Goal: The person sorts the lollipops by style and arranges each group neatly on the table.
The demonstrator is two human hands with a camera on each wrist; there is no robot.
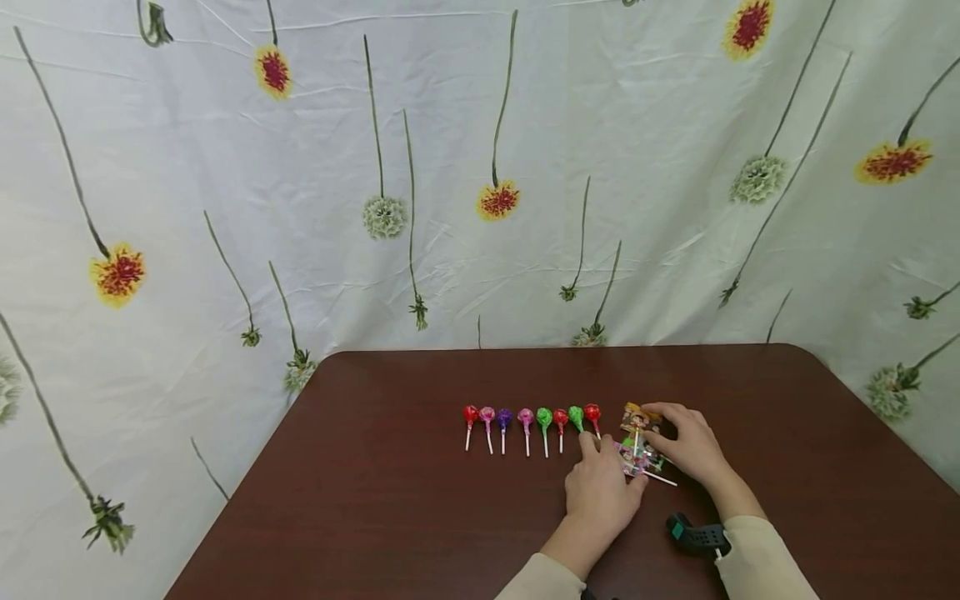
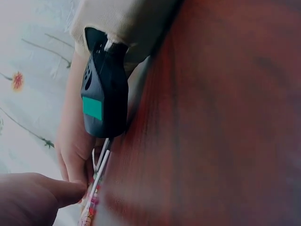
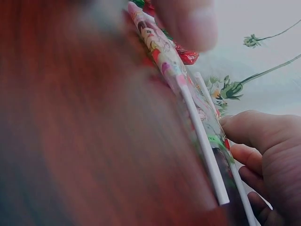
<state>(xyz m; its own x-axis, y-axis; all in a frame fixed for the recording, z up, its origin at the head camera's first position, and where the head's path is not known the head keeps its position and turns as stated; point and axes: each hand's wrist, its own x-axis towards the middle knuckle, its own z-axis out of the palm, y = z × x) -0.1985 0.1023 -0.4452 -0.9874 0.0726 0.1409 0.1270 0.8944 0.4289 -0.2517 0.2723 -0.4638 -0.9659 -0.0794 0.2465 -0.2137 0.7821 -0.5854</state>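
L hand (image 1: 602, 492), thumb & fingers wide apart, and R hand (image 1: 692, 448), grip hard to tell, flank wrapped candy pile (image 1: 632, 456) right of 8 lollipops (image 1: 526, 416) on tbl (image 1: 375, 492).

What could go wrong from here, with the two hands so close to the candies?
The left hand reaches close to the right end of the lollipop row, so its fingertips might nudge the last red lollipop out of line. The printed wrappers lie bunched between it and the right hand, with a white stick jutting out, so moving one piece could perhaps drag another along.
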